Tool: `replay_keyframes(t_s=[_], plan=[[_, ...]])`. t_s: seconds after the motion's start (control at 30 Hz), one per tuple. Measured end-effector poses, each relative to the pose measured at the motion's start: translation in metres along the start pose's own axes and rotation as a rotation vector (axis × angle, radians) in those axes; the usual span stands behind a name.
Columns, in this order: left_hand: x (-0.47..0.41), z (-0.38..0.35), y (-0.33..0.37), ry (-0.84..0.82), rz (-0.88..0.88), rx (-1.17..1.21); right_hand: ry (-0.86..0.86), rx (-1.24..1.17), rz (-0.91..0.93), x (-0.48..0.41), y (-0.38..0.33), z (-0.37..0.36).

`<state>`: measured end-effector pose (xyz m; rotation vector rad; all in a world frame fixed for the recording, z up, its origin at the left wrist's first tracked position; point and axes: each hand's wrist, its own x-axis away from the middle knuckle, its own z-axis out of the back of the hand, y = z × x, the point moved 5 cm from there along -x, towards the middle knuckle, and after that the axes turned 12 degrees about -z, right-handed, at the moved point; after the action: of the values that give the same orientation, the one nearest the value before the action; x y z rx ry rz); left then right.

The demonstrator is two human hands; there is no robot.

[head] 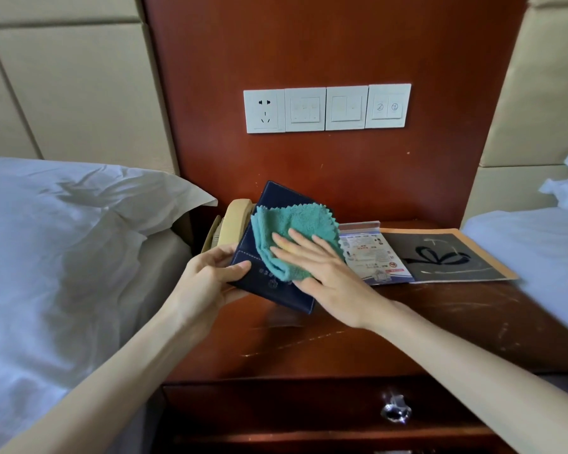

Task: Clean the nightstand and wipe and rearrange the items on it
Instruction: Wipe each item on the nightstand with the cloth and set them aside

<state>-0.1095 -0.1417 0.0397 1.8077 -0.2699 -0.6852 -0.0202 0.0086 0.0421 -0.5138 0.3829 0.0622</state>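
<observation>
Centre of view: navy folder (276, 291), tilted above the nightstand (341, 342), lower corner toward 5 o'clock. Contact between that corner and the wood: cannot tell.

Gripped at its 9 o'clock edge by left hand (210, 278): thumb curled over the front cover, fingers curled behind.

On the front cover: teal cloth (284, 229), folded, pressed flat under right hand (322, 268). Palm down, fingers straight and slightly spread, none curled round the cloth.

Behind the folder at 10 o'clock: beige phone (235, 224), partly hidden.

At 3 o'clock of the folder, flat on the nightstand top: printed leaflet (376, 257), clear plastic strip at its 12 o'clock edge. Just beside it, further toward 3 o'clock: dark card (446, 257) with orange border and a bow drawing.

Pale scratches and streaks over the bare wood toward 6 o'clock.

At 12 o'clock, on the wooden back panel: row of four white wall plates (327, 108), socket at the 9 o'clock end.

At 6 o'clock: drawer with glass knob (395, 408).

At 9 o'clock: white pillow (63, 208). At 3 o'clock: edge of a second bed (538, 244).
</observation>
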Motion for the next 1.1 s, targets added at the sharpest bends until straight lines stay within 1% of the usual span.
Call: replay_keyframes(t_s=[0.1, 0.27, 0.4, 0.47, 0.63, 0.7, 0.77, 0.87, 0.93, 1.03, 1.1], plan=[[0.002, -0.002, 0.005, -0.022, -0.02, 0.012, 0.06, 0.018, -0.002, -0.003, 0.009, 0.014], [0.005, -0.004, 0.011, -0.047, -0.033, 0.055, 0.172, -0.084, -0.133, -0.012, 0.027, 0.04], [0.005, -0.004, 0.014, -0.041, -0.033, 0.082, 0.222, -0.107, -0.127, -0.014, 0.021, 0.047], [0.004, -0.003, 0.016, -0.035, -0.028, 0.094, 0.219, -0.148, -0.116, -0.012, 0.014, 0.045], [0.004, 0.005, 0.017, 0.029, -0.014, 0.089, 0.065, -0.122, -0.023, 0.003, -0.005, 0.013], [0.004, 0.004, 0.018, 0.021, -0.017, 0.096, 0.073, -0.14, -0.006, 0.006, -0.002, 0.015], [0.005, 0.002, 0.019, 0.004, -0.023, 0.121, 0.135, -0.17, -0.023, 0.004, 0.004, 0.025], [0.006, -0.002, 0.017, -0.015, -0.009, 0.151, 0.237, -0.318, -0.106, -0.003, 0.012, 0.037], [0.008, -0.006, 0.015, -0.03, 0.006, 0.159, 0.33, -0.508, -0.176, -0.007, 0.016, 0.042], [0.013, -0.012, 0.014, -0.071, 0.007, 0.185, 0.542, -0.794, -0.341, -0.008, 0.023, 0.048], [0.014, -0.013, 0.014, -0.072, -0.01, 0.185, 0.566, -1.024, -0.433, -0.009, 0.024, 0.045]])
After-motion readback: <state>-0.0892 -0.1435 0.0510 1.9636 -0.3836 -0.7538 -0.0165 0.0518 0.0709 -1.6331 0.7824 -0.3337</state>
